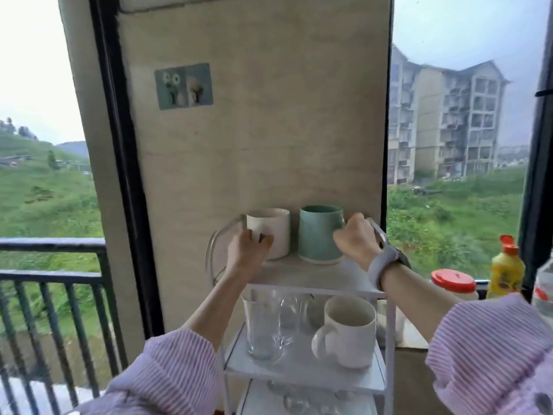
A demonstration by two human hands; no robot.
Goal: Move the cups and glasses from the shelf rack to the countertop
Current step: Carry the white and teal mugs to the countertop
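Your left hand (248, 250) holds the white cup (270, 232) and your right hand (356, 239) holds the green cup (320, 233), both upright on the top shelf (314, 275). The bench (416, 339) lies to your right, so the right grip is nearer.

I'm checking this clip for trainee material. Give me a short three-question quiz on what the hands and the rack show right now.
1. True or false: both hands are at the top shelf of the rack.
2. Which cup does the right hand grip? A) white cup B) green cup C) white mug on the middle shelf
3. Fill in: beside the white mug on the middle shelf stands a clear ____.

Key:
1. True. The left hand holds the white cup.
2. B, the green cup.
3. Glass.
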